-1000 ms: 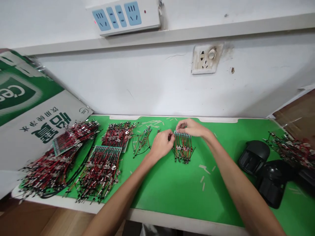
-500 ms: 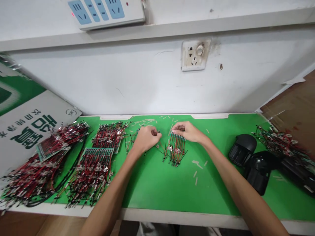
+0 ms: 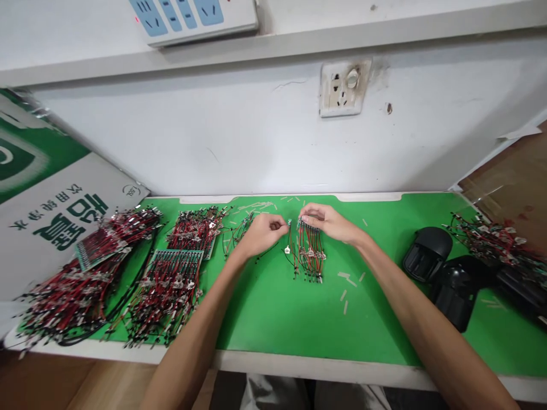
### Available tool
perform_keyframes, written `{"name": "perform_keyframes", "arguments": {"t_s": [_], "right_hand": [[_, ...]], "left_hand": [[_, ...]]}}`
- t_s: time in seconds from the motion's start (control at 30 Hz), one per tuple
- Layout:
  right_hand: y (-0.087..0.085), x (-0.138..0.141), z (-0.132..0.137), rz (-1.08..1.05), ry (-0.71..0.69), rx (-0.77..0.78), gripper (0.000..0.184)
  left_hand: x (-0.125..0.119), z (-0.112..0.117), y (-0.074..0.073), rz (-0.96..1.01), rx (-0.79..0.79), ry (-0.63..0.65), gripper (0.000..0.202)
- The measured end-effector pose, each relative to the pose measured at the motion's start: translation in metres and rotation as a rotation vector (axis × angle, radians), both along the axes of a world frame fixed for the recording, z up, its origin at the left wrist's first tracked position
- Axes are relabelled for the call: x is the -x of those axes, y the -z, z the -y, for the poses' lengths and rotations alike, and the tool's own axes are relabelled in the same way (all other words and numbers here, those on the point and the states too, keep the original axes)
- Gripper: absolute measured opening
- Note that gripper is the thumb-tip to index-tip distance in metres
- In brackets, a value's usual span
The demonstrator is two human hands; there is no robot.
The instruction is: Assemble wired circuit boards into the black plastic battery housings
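My left hand (image 3: 265,232) is closed, thumb and finger pinching a small circuit board (image 3: 289,222) by its edge. Red and black wires and a silver tab (image 3: 287,249) hang from that piece. Just to its right, my right hand (image 3: 327,221) grips the top edge of a wired circuit board panel (image 3: 310,228). From the panel, a row of red and black wires with silver tabs trails down over the green mat. A narrow gap separates the small board from the panel. More small wired boards (image 3: 244,225) lie behind my left hand, partly hidden by it.
Stacks of wired panels (image 3: 168,290) lie at the left, beside a carton (image 3: 77,205). Thin pale strips (image 3: 344,295) are scattered on the green mat (image 3: 273,319). Black plastic devices (image 3: 427,250) and another wire heap (image 3: 496,239) are at the right. A wall socket (image 3: 345,88) is behind.
My left hand has moved slightly right with the small board, whose wires now hang straighter beside the panel. My right hand still grips the panel. The whole view has shifted a little.
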State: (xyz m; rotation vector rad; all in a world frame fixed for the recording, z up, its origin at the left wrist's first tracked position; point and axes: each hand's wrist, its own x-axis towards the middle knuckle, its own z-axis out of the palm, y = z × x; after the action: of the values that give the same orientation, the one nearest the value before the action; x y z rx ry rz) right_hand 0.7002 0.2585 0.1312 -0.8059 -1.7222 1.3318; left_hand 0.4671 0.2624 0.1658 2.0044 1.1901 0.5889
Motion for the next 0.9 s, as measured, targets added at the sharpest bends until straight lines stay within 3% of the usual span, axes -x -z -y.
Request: {"name": "perform_keyframes", "arguments": {"t_s": [0.17,0.27,0.33,0.5,0.63,0.7,0.9], "right_hand": [[-0.006,0.005,0.01,0.049,-0.093,-0.036,0.016],[-0.005,0.007,0.012,0.072,-0.109,0.014,0.019],[-0.003,0.005,0.011,0.084,-0.129,0.042,0.02],[-0.002,-0.004,0.008,0.124,-0.144,0.115,0.022],[-0.001,-0.011,0.006,0.125,-0.039,0.125,0.011],[0.0,-0.012,0.004,0.118,-0.012,0.136,0.008],[0.007,-0.01,0.001,0.081,0.049,0.085,0.008]], "left_hand": [[-0.009,0.005,-0.001,0.185,0.03,-0.129,0.022],[-0.007,0.006,-0.003,0.1,-0.16,-0.297,0.021],[-0.001,0.005,-0.005,-0.034,-0.296,-0.343,0.019],[0.023,-0.003,-0.012,-0.339,-0.304,-0.103,0.015],[0.021,0.003,-0.011,-0.557,-0.446,-0.131,0.014],[0.008,0.011,-0.009,-0.553,-0.491,-0.131,0.018],[-0.031,0.029,0.003,-0.304,-0.319,-0.02,0.028]]}}
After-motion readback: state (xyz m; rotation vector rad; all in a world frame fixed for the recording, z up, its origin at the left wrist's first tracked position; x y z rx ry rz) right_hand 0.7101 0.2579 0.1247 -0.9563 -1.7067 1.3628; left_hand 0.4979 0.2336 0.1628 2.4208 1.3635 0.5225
